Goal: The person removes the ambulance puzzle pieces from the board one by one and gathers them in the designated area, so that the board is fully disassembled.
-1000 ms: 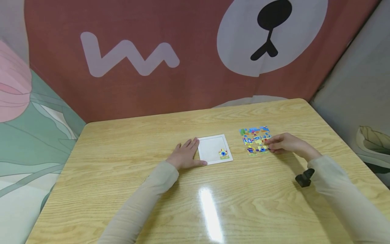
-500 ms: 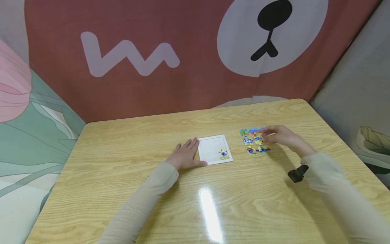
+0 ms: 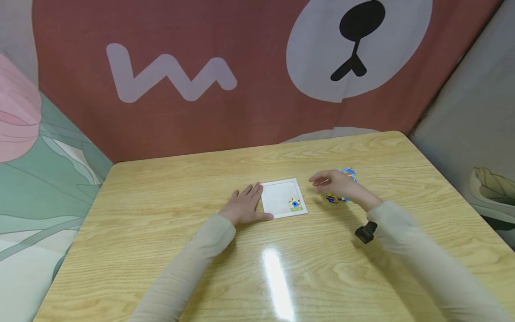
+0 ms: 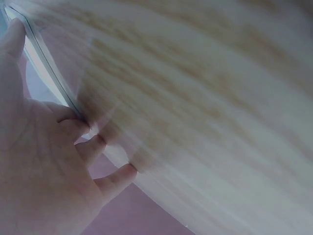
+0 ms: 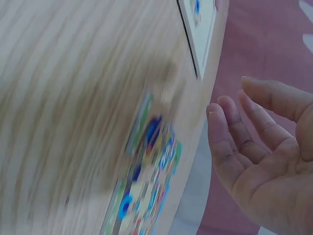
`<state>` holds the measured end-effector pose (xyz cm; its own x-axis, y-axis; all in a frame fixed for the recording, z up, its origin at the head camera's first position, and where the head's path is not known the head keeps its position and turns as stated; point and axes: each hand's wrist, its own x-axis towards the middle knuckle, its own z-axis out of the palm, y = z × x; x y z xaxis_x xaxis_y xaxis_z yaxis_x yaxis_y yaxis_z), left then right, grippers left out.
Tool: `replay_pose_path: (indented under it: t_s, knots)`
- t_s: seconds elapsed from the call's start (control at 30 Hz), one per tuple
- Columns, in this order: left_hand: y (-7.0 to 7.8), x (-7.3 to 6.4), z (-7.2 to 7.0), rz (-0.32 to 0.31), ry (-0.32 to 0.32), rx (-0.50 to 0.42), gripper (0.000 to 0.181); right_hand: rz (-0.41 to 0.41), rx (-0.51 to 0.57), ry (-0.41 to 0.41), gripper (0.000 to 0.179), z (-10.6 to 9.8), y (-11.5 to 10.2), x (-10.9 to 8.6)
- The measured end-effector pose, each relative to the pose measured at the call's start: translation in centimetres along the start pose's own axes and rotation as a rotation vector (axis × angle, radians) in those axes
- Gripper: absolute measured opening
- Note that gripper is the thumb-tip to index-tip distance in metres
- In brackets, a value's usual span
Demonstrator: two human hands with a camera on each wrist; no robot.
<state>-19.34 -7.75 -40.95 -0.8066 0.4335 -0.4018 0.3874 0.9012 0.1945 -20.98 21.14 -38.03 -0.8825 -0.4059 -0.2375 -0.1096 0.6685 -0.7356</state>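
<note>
A white square puzzle tray (image 3: 277, 197) lies flat on the table, with a colourful puzzle piece (image 3: 295, 204) in its near right corner. My left hand (image 3: 243, 208) rests spread along the tray's left side, thumb at the near corner; the left wrist view shows the fingers at the tray's edge (image 4: 46, 66). Over the group of loose puzzle pieces (image 3: 349, 172) hovers my right hand (image 3: 335, 184), hiding part of them. Its fingers (image 5: 222, 132) are loosely bent, and nothing shows between them and the thumb in the right wrist view. Blur softens the pieces there (image 5: 156, 147).
The wooden table (image 3: 181, 188) extends around the tray and pieces. A patterned cloth wall (image 3: 257, 116) stands along its far edge. A black wrist camera (image 3: 366, 232) sticks out under the right sleeve (image 3: 396, 228).
My right hand has moved left across the loose pieces, from their right side to above their left part, toward the tray. The left hand and the tray have stayed put.
</note>
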Motion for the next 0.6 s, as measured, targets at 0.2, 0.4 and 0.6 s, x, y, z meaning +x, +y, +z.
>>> replay_pose_path:
  t_s: [0.2,0.4,0.6]
  knots:
    - [0.0,0.0,0.0,-0.003,0.002,0.001,0.099,-0.074,0.003,-0.031,0.034,1.9,-0.9,0.7]
    - [0.0,0.1,0.1,-0.004,0.004,0.001,0.098,-0.097,0.035,-0.086,0.031,3.0,-1.0,1.3]
    - [-0.1,0.2,0.2,-0.001,0.005,-0.003,0.098,-0.061,0.036,-0.124,0.032,3.7,-1.2,1.5]
